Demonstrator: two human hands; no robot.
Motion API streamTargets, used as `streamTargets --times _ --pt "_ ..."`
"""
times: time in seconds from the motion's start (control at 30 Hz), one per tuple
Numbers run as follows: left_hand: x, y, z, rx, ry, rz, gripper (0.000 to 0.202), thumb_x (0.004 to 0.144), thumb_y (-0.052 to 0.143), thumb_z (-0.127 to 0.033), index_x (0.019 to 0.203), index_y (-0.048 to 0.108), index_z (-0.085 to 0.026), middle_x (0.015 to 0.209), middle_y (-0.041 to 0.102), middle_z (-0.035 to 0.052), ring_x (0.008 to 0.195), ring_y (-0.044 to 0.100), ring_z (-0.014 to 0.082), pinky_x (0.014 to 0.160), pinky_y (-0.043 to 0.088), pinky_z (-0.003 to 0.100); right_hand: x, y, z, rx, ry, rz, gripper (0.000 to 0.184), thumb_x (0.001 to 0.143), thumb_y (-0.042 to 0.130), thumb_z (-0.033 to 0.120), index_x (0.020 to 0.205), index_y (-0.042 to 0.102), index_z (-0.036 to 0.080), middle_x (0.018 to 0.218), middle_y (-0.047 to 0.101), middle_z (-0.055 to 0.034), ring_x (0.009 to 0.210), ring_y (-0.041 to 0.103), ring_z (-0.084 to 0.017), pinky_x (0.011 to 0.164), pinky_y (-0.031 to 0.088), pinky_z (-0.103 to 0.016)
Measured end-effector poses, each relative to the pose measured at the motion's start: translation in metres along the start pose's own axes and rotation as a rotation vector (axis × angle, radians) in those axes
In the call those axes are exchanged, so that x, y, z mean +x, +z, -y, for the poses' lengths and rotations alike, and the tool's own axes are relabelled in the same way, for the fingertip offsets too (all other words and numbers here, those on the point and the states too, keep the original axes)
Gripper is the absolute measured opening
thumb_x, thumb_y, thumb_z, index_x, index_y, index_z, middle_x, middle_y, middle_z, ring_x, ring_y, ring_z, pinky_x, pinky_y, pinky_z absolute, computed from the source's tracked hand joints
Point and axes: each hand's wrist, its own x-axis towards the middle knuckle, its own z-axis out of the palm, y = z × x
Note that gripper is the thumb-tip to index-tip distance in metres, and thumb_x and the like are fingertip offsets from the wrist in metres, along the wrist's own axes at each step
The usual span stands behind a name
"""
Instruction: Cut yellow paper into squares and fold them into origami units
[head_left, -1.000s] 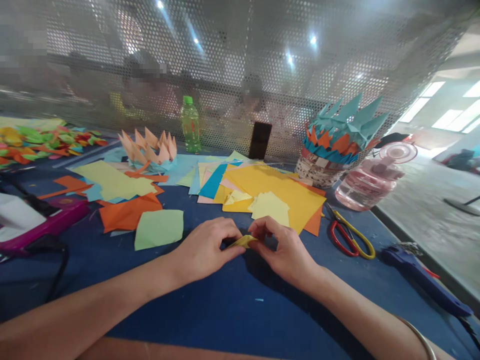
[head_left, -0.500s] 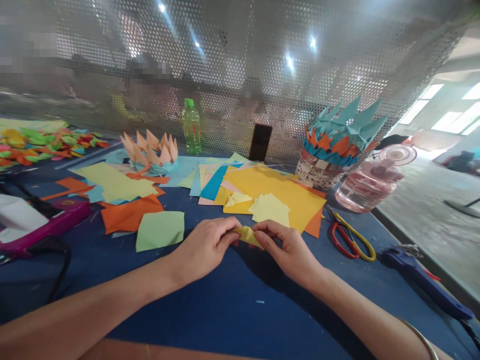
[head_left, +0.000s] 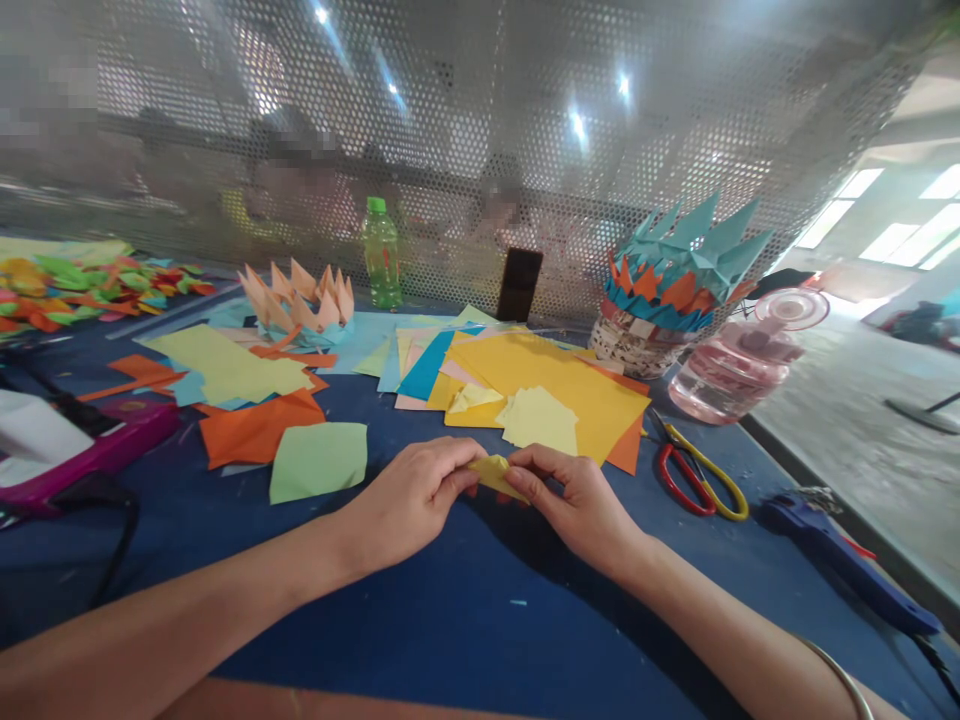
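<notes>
A small folded piece of yellow paper point(head_left: 491, 472) is pinched at both ends, between my left hand point(head_left: 420, 490) and my right hand point(head_left: 574, 500). The fingers of both hands are closed on it, above the blue table point(head_left: 450, 620). Just beyond my hands lie a stack of pale yellow paper pieces point(head_left: 541, 422) and a folded pale yellow piece point(head_left: 474, 398). Both rest on large yellow sheets point(head_left: 592, 385). Left of my left hand is a light green paper square point(head_left: 319, 462), partly over orange paper point(head_left: 259, 430).
Scissors point(head_left: 701, 475) and a blue-handled glue gun point(head_left: 847, 560) lie to the right. Behind them stand a pink water bottle point(head_left: 735, 375) and a basket point(head_left: 637, 345) with folded paper points. A peach paper crown point(head_left: 300, 300), green bottle point(head_left: 382, 255) and dark phone point(head_left: 520, 285) stand farther back. A magenta power strip point(head_left: 112, 445) sits left.
The raised middle of the yellow paper looks lower and flatter now. Both hands keep their pinch at nearly the same place; the view has shifted very slightly.
</notes>
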Motion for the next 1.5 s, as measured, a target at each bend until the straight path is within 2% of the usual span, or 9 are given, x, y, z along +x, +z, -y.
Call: streamTargets --times 0.33,0.57,0.7,0.97,1.07,1.13,1.23,1.37,1.5 --pt "0.0 0.001 -0.002 -0.007 -0.012 0.013 0.021 0.094 0.044 -0.022 0.082 0.061 -0.018 0.075 0.063 -0.0031 0.072 0.057 0.0109 0.069 0.038 0.021 0.0 0.0 -0.002 -0.113 0.012 -0.043 0.025 0.093 0.048 0.034 0.083 0.065 0.019 0.072 0.067 0.0004 0.065 0.059 -0.011 0.06 0.043 -0.02" --pt "-0.003 -0.001 -0.004 -0.061 -0.105 0.06 0.025 0.092 0.045 -0.029 0.077 0.061 -0.019 0.071 0.063 -0.003 0.067 0.057 0.0116 0.062 0.038 0.022 -0.002 -0.001 0.001 -0.144 0.001 -0.087 0.023 0.093 0.049 0.033 0.083 0.064 0.019 0.055 0.06 0.0034 0.052 0.055 -0.009 0.055 0.041 -0.018" --pt "-0.002 -0.003 -0.004 -0.119 -0.172 0.052 0.025 0.091 0.045 -0.032 0.08 0.063 -0.019 0.071 0.064 -0.0023 0.068 0.057 0.0124 0.062 0.039 0.023 -0.002 -0.001 0.003 -0.07 0.008 -0.027 0.023 0.092 0.05 0.036 0.091 0.064 0.019 0.064 0.063 0.0018 0.057 0.057 -0.01 0.056 0.042 -0.019" --pt "-0.002 -0.002 -0.004 -0.147 -0.124 0.02 0.027 0.091 0.044 -0.033 0.084 0.065 -0.017 0.073 0.066 -0.0002 0.068 0.058 0.0136 0.062 0.042 0.023 -0.001 -0.002 0.005 0.016 0.03 0.073 0.028 0.091 0.051 0.041 0.094 0.065 0.018 0.075 0.066 -0.0009 0.068 0.058 -0.012 0.062 0.043 -0.022" --pt "-0.002 -0.003 -0.003 -0.119 -0.127 0.001 0.028 0.09 0.045 -0.034 0.081 0.065 -0.017 0.072 0.066 0.0002 0.068 0.059 0.0143 0.062 0.042 0.023 -0.002 -0.001 0.007 -0.022 0.054 0.05 0.027 0.082 0.063 0.04 0.098 0.063 0.018 0.076 0.064 0.0001 0.067 0.054 -0.012 0.061 0.042 -0.022" --pt "-0.002 -0.003 -0.004 -0.101 -0.136 0.005 0.027 0.09 0.045 -0.033 0.079 0.064 -0.017 0.071 0.066 -0.0003 0.068 0.059 0.014 0.062 0.042 0.023 -0.002 0.001 0.007 -0.071 0.074 0.028 0.025 0.077 0.068 0.036 0.094 0.063 0.018 0.073 0.061 0.0016 0.064 0.05 -0.011 0.058 0.04 -0.022" --pt "-0.001 -0.002 -0.005 -0.084 -0.141 0.017 0.026 0.091 0.045 -0.03 0.076 0.062 -0.017 0.071 0.065 -0.0011 0.068 0.058 0.0135 0.063 0.041 0.023 -0.001 0.002 0.004 -0.093 0.088 0.025 0.019 0.081 0.063 0.035 0.084 0.064 0.017 0.069 0.059 0.002 0.061 0.046 -0.01 0.056 0.036 -0.021" --pt "-0.002 -0.002 -0.005 -0.058 -0.13 0.03 0.024 0.091 0.045 -0.028 0.076 0.062 -0.018 0.071 0.065 -0.0019 0.067 0.058 0.0129 0.063 0.04 0.023 0.0 0.0 -0.001 -0.014 0.104 0.067 0.029 0.085 0.057 0.043 0.08 0.065 0.016 0.067 0.058 0.0016 0.058 0.043 -0.009 0.054 0.034 -0.021" --pt "-0.003 -0.002 -0.006 -0.023 -0.084 0.014 0.023 0.091 0.045 -0.025 0.076 0.061 -0.018 0.072 0.065 -0.0022 0.066 0.058 0.0121 0.064 0.039 0.023 0.002 -0.001 -0.003 0.046 0.141 0.076 0.027 0.081 0.063 0.042 0.074 0.064 0.015 0.063 0.054 0.0033 0.056 0.041 -0.008 0.052 0.032 -0.021"
